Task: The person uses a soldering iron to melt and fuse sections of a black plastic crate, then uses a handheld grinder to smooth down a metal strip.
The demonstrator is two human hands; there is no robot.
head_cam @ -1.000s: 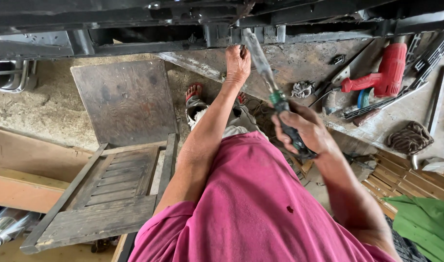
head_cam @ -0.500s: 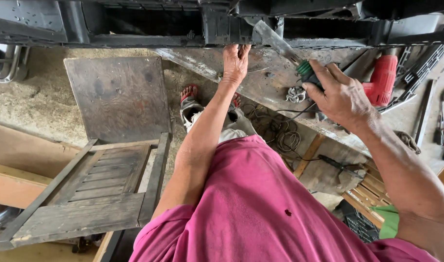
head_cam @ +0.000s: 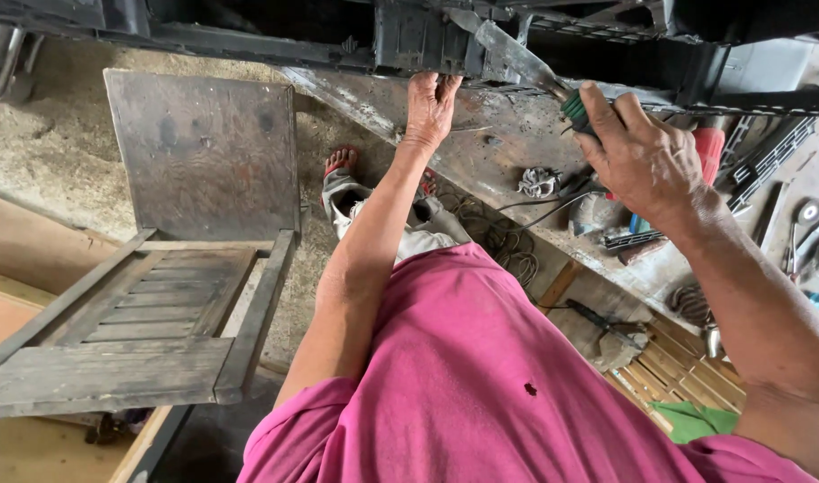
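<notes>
Landmark: black metal frame [head_cam: 248, 40], running across the top of the view; every place below is told from it.
Wooden chair: grey slatted chair [head_cam: 150, 295] lies tipped over below the left part of the frame, its flat seat panel nearest the frame, its slats further down. A strip of bare floor separates it from the frame's lower edge.
Floor: rough concrete floor [head_cam: 42, 143], dusty, showing below the frame at left and around the chair.
Foot: sandalled foot [head_cam: 342, 183] below the frame's middle, just right of the chair's seat panel.
Left hand: left hand [head_cam: 430, 103] reaches up to the frame's lower edge at its middle, fingers curled onto the edge, touching it.
Scraper: flat-bladed scraper [head_cam: 517, 61], blade tip against the frame's underside just right of the left hand; green handle toward the right.
Right hand: right hand [head_cam: 642, 161] wrapped tight round the scraper's green handle, just below the frame's right part.
Bench: worn plank bench [head_cam: 481, 134] slants down to the right from below the frame, crowded; little open room between it and the frame.
Clutter: red power drill [head_cam: 709, 148] behind the right hand; cables and hand tools [head_cam: 803, 224] below the frame's right end.
</notes>
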